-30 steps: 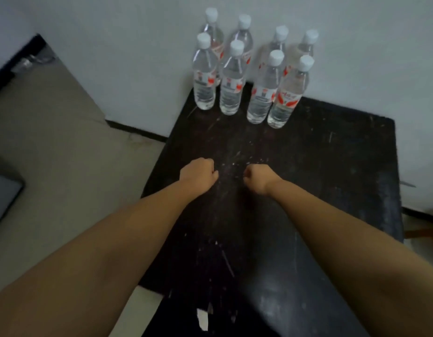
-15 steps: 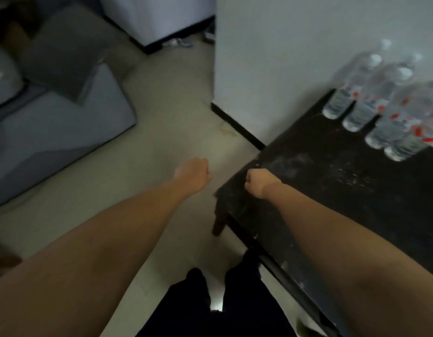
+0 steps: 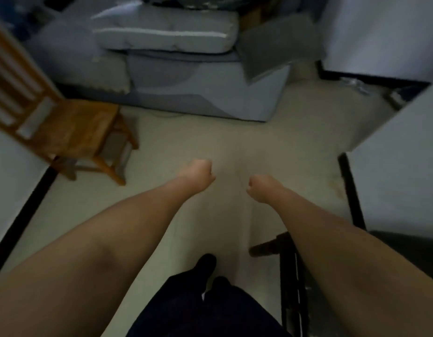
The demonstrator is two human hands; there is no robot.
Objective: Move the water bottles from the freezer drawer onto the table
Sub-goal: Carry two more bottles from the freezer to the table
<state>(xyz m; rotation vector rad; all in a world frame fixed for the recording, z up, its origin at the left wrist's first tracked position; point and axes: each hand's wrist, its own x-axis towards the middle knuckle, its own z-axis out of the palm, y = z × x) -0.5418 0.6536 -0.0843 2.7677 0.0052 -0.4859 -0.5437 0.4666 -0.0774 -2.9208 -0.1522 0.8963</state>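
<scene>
Two bare forearms extend forward over the floor [image 3: 235, 147]. The left hand [image 3: 198, 172] is curled into a loose fist and holds nothing. The right hand [image 3: 258, 186] is curled the same way and also holds nothing. The two hands are near each other but apart, both above bare floor.

Landmark: the floor area directly under the hands.

- One wooden chair [image 3: 72, 127] stands to the left of the landmark, near the left wall.
- One grey sofa [image 3: 198, 93] stands beyond the landmark, across the far side of the room. One thick cushion [image 3: 164, 32] lies on top of it, and one flat grey panel [image 3: 278, 45] leans at the sofa's right end.
- One dark bench [image 3: 293, 283] is visible only as an edge and one leg, to the near right of the landmark, partly behind the right forearm.
- One white wall corner [image 3: 400, 166] with a dark skirting strip rises to the right of the landmark.
- Two legs in dark trousers [image 3: 205, 310] appear on the near side of the landmark, at the bottom of the view.

Water bottles: none are in view, so their position cannot be told. The freezer drawer is likewise outside the view.

The view is blurred, and fine detail cannot be read.
</scene>
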